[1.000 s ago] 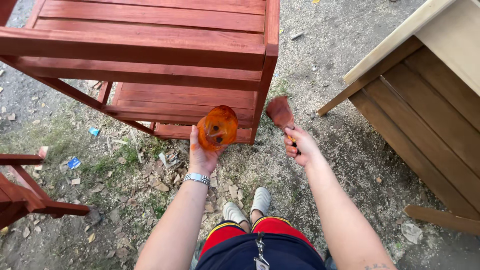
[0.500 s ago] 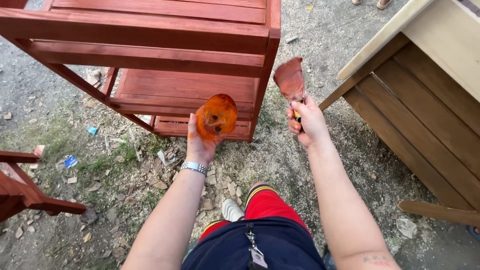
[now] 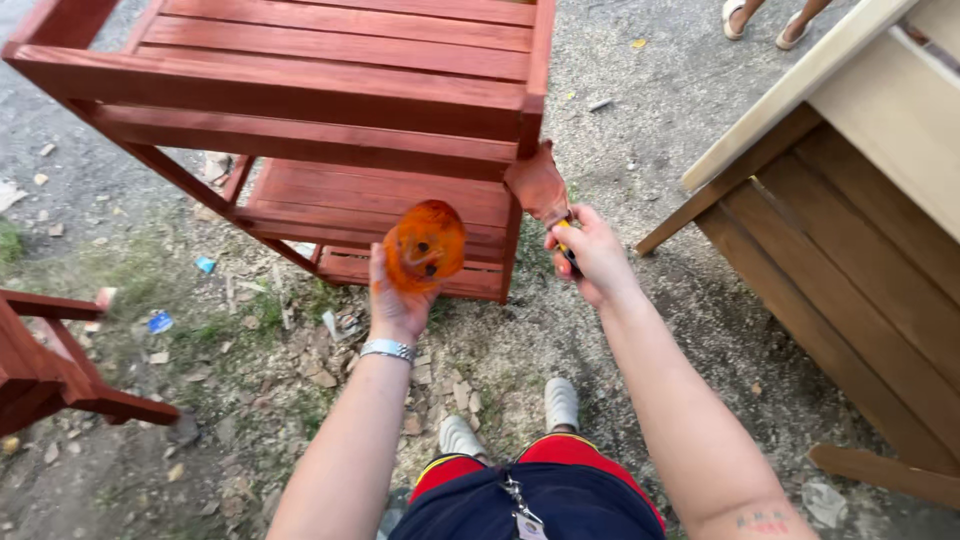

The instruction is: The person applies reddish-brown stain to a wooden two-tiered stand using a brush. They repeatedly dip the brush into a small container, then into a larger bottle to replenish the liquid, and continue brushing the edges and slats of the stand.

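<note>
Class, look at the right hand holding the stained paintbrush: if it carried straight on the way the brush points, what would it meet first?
Most likely the corner post of the red-brown slatted wooden shelf unit. The right hand aims the stained paintbrush up and left, and the bristles appear at the post already, though depth is hard to judge.

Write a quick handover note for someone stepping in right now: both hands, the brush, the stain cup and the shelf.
Left hand: holds the orange stain cup, tilted toward the camera, in front of the shelf's lower tier.
Right hand: grips the paintbrush, bristles up at the front right corner post of the wooden shelf.
Done: the visible slats and rails look stained reddish brown.
Left: cannot tell which faces are missed; check the post and undersides. The wooden unit to the right looks paler.
</note>
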The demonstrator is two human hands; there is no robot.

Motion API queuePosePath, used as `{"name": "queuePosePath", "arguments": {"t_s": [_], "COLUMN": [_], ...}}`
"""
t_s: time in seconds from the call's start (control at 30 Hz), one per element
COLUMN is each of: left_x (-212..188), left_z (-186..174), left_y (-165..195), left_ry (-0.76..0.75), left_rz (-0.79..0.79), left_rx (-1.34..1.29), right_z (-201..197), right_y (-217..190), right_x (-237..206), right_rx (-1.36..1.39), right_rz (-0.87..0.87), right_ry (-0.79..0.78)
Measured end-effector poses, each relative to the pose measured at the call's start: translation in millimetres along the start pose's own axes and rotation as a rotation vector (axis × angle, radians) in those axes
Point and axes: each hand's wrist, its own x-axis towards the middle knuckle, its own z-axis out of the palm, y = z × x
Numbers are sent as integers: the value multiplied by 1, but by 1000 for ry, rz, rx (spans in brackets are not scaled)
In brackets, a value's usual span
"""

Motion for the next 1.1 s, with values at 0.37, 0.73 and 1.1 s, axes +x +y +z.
{"name": "queuePosePath", "arguments": {"t_s": [0.37, 0.73, 1.1], "left_x": [0, -6, -14], "left_z": [35, 63, 71], "left_y": [-53, -66, -70], "left_ry": [210, 210, 185], "left_rz": [68, 157, 204], "left_rx": [-22, -71, -81], "right_z": [-44, -59, -46], "right_y": [-11, -72, -147], "right_x": [43, 58, 49], "right_rx": [-382, -410, -1611], "right_rz": [229, -14, -242], "right_ry": [-25, -92, -49]}}
